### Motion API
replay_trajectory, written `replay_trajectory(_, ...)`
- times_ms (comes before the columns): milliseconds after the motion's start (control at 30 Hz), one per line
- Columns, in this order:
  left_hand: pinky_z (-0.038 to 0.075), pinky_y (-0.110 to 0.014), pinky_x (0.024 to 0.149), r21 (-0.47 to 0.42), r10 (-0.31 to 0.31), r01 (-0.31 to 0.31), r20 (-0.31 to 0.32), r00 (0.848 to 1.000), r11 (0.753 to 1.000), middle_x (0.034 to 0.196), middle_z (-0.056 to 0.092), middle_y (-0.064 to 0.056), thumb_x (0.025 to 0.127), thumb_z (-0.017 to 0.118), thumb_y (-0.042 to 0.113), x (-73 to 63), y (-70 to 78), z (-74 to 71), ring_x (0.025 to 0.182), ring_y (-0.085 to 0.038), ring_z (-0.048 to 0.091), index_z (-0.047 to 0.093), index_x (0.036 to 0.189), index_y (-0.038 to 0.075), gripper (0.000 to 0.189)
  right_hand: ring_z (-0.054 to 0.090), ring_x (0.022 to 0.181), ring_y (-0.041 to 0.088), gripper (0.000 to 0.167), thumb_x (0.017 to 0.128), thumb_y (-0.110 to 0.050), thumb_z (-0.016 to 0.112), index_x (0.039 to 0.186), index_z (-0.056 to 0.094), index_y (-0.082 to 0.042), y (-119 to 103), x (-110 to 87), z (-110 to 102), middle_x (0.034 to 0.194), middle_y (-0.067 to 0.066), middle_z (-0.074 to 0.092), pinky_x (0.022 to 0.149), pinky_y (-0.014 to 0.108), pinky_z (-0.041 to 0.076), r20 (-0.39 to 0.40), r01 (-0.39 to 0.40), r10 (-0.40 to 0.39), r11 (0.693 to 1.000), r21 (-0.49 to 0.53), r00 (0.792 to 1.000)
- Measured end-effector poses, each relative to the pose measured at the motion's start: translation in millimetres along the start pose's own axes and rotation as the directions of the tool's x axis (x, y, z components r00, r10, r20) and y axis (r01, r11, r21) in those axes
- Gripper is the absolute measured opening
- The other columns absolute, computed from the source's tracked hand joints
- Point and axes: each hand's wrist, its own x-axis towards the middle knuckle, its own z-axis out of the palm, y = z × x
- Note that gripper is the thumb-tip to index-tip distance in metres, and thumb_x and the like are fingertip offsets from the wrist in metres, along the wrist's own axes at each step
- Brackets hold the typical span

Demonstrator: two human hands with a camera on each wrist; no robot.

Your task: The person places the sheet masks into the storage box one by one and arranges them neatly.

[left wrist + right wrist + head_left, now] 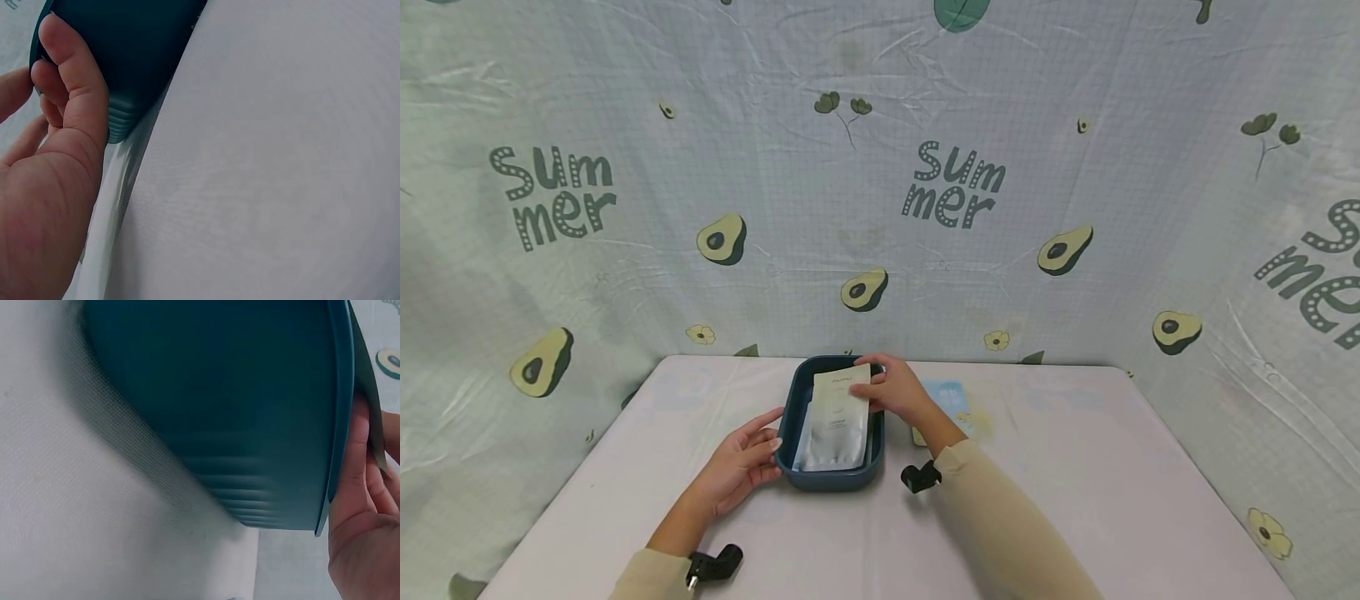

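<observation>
A dark blue plastic bin stands on the table, with several flat packets inside. On top lies a pale cream-to-silver foil pouch, its upper edge above the bin's far right rim. My right hand pinches that pouch by its upper right edge, the thumb on its face. In the right wrist view, the fingers reach between the bin's rim and the pouch. My left hand rests its thumb and index fingertips against the bin's left side, the other fingers loosely bent. The packets beneath are mostly hidden.
Right of the bin, partly behind my right forearm, a light blue and yellow packet lies on the white table. A patterned curtain hangs along the table's back and sides. Both wrists carry small black cameras.
</observation>
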Motion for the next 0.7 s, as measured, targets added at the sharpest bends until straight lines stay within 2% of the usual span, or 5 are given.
replay_trajectory(367, 0.06, -0.024, 0.078, -0.002, 0.01, -0.01, 0.018, 1.0, 1.0, 0.112, 0.057, -0.001, 0.106, 0.054, 0.01, -0.3, -0.1, -0.5, 0.083, -0.01, 0.064, 0.021, 0.163, 0.012, 0.066, 0.073, 0.067, 0.02, 0.052, 0.089, -0.013, 0.08, 0.138, 0.061, -0.011, -5.0, -3.0, 1.0, 0.094, 0.012, 0.073, 0.064, 0.038, 0.063, 0.033, 0.057, -0.053, 0.991, -0.119, 0.998)
replay_trajectory(700, 0.06, -0.024, 0.078, -0.005, 0.004, -0.004, 0.01, 1.0, 1.0, 0.112, 0.056, -0.001, 0.106, 0.054, 0.01, -0.6, 0.5, 0.3, 0.083, -0.01, 0.064, 0.022, 0.163, 0.012, 0.066, 0.073, 0.064, 0.021, 0.05, 0.088, -0.007, 0.079, 0.135, 0.062, -0.005, -9.3, -5.0, 0.2, 0.091, 0.013, 0.074, 0.061, 0.035, 0.063, 0.023, 0.03, -0.027, 0.984, -0.176, 0.999)
